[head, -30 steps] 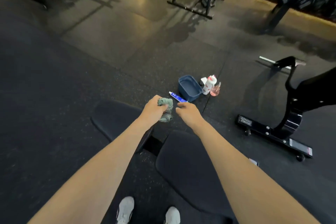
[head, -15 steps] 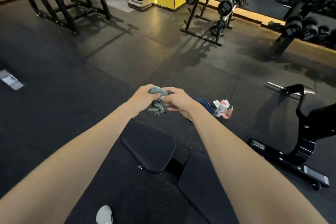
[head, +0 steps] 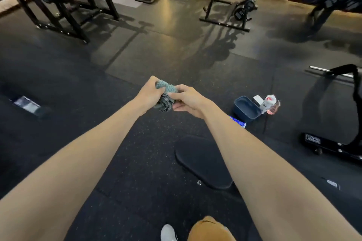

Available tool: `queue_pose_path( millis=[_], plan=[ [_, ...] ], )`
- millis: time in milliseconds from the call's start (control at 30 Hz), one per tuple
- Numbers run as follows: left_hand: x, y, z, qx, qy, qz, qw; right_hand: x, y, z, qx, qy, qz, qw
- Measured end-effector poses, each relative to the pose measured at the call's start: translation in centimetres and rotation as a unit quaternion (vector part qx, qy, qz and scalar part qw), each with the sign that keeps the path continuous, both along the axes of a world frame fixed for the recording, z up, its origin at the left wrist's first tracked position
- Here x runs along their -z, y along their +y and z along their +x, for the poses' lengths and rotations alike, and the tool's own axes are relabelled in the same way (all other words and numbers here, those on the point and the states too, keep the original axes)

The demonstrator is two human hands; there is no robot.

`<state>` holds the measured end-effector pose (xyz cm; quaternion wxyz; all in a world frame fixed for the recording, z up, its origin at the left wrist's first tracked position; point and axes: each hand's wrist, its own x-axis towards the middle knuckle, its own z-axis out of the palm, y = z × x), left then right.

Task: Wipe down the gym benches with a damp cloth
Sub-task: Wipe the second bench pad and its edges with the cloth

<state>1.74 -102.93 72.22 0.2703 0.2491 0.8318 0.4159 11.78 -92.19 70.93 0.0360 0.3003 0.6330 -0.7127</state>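
A bunched grey-green cloth (head: 166,95) is held out in front of me at arm's length, above the floor. My left hand (head: 147,93) grips its left side and my right hand (head: 187,100) pinches its right side, so both hold it together. Below my right forearm a black padded bench seat (head: 201,160) shows; the rest of the bench is hidden under my arm.
A blue tub (head: 247,108), a white spray bottle (head: 268,102) and a blue tube (head: 238,121) sit on the floor to the right. A black machine base (head: 331,146) lies far right. Weight racks (head: 229,0) and a barbell rack (head: 58,2) stand behind.
My head has turned left, so the bench and the tub have slid to the right. My right hand came onto the cloth, and both hands now hold it higher.
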Motion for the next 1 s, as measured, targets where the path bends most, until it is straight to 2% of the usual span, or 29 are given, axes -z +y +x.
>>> queue_pose_path(
  millis=[300,600,867,1000],
  plan=[
    [-0.1,12.1,-4.4,0.135,0.076,-0.031,0.987,0.8,10.6,-3.0,0.112,-0.041,0.069,0.991],
    [-1.0,21.8,-9.3,0.227,0.086,-0.055,0.969,0.4,18.7,-5.6,0.128,-0.08,0.165,0.975],
    [0.4,30.0,-13.2,0.345,0.102,-0.06,0.931,3.0,22.9,-7.7,0.196,-0.116,0.167,0.959],
    [1.8,33.8,-16.8,0.399,0.09,-0.044,0.911,5.1,23.5,-10.9,0.26,-0.139,0.169,0.941]
  ],
)
